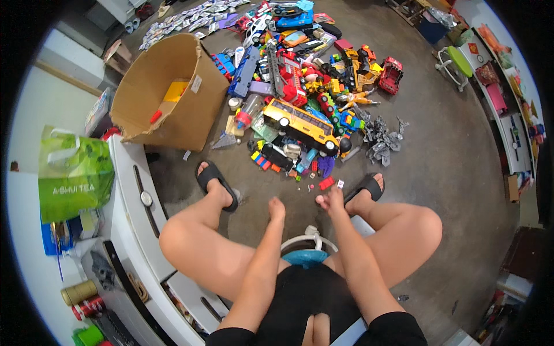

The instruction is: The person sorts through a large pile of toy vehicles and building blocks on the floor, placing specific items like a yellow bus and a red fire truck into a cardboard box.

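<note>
My left hand (277, 209) hangs over the bare floor between my feet, its fingers mostly hidden from above. Nothing shows in it. My right hand (332, 200) is lower right of the toy pile, its thumb apart from the other fingers. Right at its fingertips is a small white piece with a mark (340, 184); whether they grip it I cannot tell. A red toy block (326, 183) lies just beyond. Farther out are a purple toy piece (326, 166), a yellow toy bus (301, 124) tilted on the heap, and grey plastic figure parts (383, 140).
An open cardboard box (173, 116) with a few toy pieces inside stands left of the pile. White drawers (147, 203) run along my left. A red toy car (391, 75) sits at the pile's right edge. A wheeled green stool (458, 62) is far right.
</note>
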Motion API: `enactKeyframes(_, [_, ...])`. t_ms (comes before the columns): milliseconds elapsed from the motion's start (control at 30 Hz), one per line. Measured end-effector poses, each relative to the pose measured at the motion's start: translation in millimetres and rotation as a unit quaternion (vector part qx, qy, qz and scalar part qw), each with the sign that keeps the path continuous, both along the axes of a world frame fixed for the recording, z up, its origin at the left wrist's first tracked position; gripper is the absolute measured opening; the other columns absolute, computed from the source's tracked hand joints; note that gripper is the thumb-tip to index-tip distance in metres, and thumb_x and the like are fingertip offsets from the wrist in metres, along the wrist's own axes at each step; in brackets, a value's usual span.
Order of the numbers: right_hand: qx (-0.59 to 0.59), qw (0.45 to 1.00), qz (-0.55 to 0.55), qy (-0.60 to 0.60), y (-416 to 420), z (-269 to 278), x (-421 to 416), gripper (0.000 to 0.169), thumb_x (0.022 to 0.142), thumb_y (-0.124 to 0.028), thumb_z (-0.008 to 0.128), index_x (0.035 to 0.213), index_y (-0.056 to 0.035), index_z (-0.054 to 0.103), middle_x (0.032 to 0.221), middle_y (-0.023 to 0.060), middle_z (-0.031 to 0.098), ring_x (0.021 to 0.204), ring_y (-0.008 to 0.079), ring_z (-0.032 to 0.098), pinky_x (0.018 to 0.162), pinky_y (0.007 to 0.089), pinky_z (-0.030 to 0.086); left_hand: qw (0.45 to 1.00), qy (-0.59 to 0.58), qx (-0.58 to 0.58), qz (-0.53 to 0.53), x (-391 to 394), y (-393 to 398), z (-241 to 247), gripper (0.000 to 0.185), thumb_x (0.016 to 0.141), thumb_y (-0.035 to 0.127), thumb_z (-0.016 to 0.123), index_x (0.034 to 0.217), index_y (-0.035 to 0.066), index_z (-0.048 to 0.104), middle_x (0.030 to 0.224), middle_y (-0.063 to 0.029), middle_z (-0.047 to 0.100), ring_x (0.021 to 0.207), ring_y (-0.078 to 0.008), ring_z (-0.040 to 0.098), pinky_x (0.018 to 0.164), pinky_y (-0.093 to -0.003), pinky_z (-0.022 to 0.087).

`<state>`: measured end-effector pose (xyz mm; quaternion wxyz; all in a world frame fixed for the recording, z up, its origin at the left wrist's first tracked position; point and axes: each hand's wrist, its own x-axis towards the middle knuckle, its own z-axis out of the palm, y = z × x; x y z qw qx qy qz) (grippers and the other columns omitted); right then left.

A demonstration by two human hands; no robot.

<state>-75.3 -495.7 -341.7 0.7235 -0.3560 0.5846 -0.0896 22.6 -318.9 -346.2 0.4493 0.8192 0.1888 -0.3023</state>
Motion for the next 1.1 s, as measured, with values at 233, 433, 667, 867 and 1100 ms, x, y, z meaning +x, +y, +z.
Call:
enactKeyframes(233, [0.062, 0.969, -0.016, 0.240, 38.9, -52.3, 8.9, 0.044, 0.085, -0.033, 0.047, 0.125, -0.0203, 0.031, 0.093, 0.0036, 0.047, 0.060, 0.0150, 0.045, 0.051, 0.0382, 0.046, 0.917, 0.303, 0.077, 0.247, -18.3, -8.7, -36.9, 0.059, 0.086, 0.038, 0.039, 0.131, 0.001, 0.028, 0.135, -0.0200, 0.029, 0.116, -0.0385, 0.038, 0.097, -0.0442, 0.032])
enactKeyframes(433, [0.021, 0.967, -0.042, 0.249, 46.9, -58.6, 78.4, 0.038, 0.083, -0.030, 0.054, 0.114, -0.0146, 0.038, 0.096, 0.0054, 0.048, 0.064, 0.0157, 0.051, 0.049, 0.0311, 0.047, 0.907, 0.254, 0.191, 0.277, 8.9, -35.4, -76.3, 0.056, 0.082, 0.033, 0.045, 0.122, -0.005, 0.035, 0.130, -0.0238, 0.032, 0.109, -0.0406, 0.042, 0.093, -0.0457, 0.035])
enactKeyframes(667, [0.104, 0.982, -0.123, 0.094, 36.1, -59.6, 127.7, 0.027, 0.086, -0.037, 0.044, 0.103, -0.0164, 0.043, 0.091, 0.0036, 0.047, 0.078, 0.0224, 0.048, 0.065, 0.0398, 0.044, 0.997, 0.044, 0.068, -0.001, 56.5, -72.2, -72.5, 0.042, 0.082, 0.025, 0.045, 0.105, -0.010, 0.045, 0.099, -0.0254, 0.053, 0.097, -0.0389, 0.049, 0.086, -0.0451, 0.038])
enactKeyframes(867, [0.230, 0.932, -0.271, -0.067, 10.0, -39.0, 168.6, 0.034, 0.091, -0.036, 0.035, 0.111, -0.0096, 0.044, 0.104, 0.0132, 0.052, 0.089, 0.0316, 0.053, 0.075, 0.0445, 0.047, 0.938, 0.252, -0.225, 0.077, 133.6, -79.6, -35.9, 0.020, 0.081, 0.018, 0.047, 0.100, 0.009, 0.048, 0.092, -0.0033, 0.054, 0.085, -0.0183, 0.050, 0.067, -0.0334, 0.041])
enactKeyframes(1100, [0.197, 0.931, -0.302, -0.065, 0.1, -56.4, 180.1, 0.031, 0.087, -0.035, 0.043, 0.109, -0.0138, 0.046, 0.107, 0.0088, 0.050, 0.095, 0.0273, 0.048, 0.081, 0.0452, 0.041, 0.943, 0.300, -0.100, -0.102, 197.3, -63.3, 0.9, 0.025, 0.085, 0.018, 0.044, 0.108, 0.009, 0.047, 0.092, -0.0037, 0.053, 0.081, -0.0155, 0.052, 0.073, -0.0361, 0.046])
